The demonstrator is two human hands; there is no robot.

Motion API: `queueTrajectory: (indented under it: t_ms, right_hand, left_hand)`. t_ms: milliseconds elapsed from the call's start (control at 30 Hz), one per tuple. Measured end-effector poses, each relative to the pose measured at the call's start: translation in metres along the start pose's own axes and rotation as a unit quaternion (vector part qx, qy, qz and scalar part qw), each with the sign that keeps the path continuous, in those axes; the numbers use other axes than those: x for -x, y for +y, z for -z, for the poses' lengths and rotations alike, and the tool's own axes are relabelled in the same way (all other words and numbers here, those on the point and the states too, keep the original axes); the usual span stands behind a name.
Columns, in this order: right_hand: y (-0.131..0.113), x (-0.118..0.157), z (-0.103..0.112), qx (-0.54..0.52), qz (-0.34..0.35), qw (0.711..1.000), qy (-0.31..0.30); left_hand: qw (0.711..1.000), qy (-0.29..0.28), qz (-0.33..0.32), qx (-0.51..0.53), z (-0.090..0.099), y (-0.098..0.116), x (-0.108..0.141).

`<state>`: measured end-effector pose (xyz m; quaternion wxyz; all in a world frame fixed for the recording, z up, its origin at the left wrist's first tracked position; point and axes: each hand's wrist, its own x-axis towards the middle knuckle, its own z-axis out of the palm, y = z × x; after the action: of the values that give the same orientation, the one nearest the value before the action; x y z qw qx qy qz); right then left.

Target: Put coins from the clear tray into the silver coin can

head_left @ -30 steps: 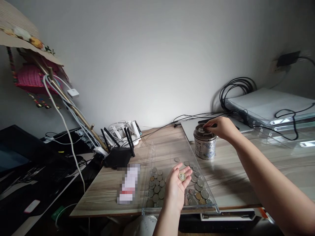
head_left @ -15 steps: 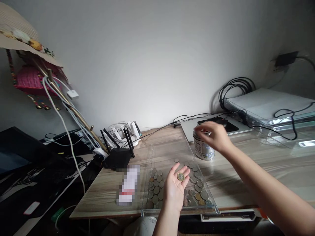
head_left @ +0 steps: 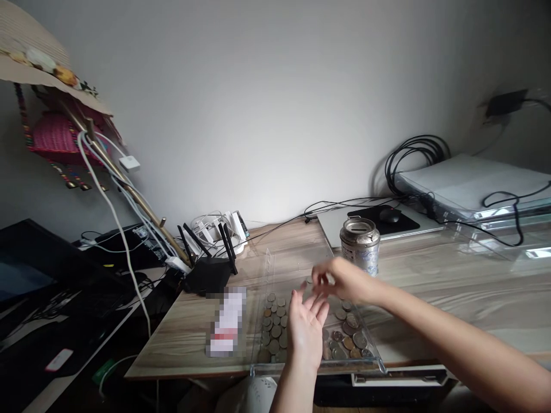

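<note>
My left hand point(head_left: 306, 327) is palm up over a clear plastic tray point(head_left: 318, 367), its fingers spread and partly curled. Just above its fingertips is my right hand point(head_left: 342, 281), fingers bent downward and blurred; whatever lies between the two hands is hidden. Several coins point(head_left: 274, 331) rest in the left part of the tray, and more coins point(head_left: 350, 338) lie in its right part. Behind my right hand stands a round metal tin point(head_left: 360, 238) with a slot in its lid.
A black router point(head_left: 209, 274) and a blurred-out paper point(head_left: 227, 324) are left of the tray. Behind the tin, a black mouse point(head_left: 390, 215) sits on a laptop point(head_left: 329, 229). Clear shelves point(head_left: 486, 212) stand at right, with black cables along the wall.
My right hand has moved from the top of the tin down and left to my left hand's fingertips. The gold-rimmed coin seen on my left fingers is now out of sight.
</note>
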<state>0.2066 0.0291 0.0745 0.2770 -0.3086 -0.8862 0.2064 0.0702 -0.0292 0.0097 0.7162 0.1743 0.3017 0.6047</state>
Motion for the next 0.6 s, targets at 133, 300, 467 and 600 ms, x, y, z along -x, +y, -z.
queueTrajectory:
  t_ms: [133, 300, 467, 600]
  right_hand:
    - [0.021, 0.002, 0.065, 0.125, -0.116, 0.952, 0.253]
    - [0.061, 0.003, 0.105, 0.213, -0.238, 0.929, 0.188]
    - [0.058, 0.0, 0.103, 0.21, -0.236, 0.937, 0.148]
    - [0.052, -0.001, 0.102, 0.234, -0.226, 0.936, 0.136]
  left_hand:
    - [0.994, -0.001, -0.002, -0.106, 0.0, -0.003, 0.002]
    - [0.954, -0.036, -0.071, -0.288, 0.004, 0.01, 0.018]
    - [0.877, -0.035, -0.123, -0.463, 0.024, 0.055, 0.023]
    - [0.825, 0.018, -0.13, -0.549, 0.044, 0.081, 0.007]
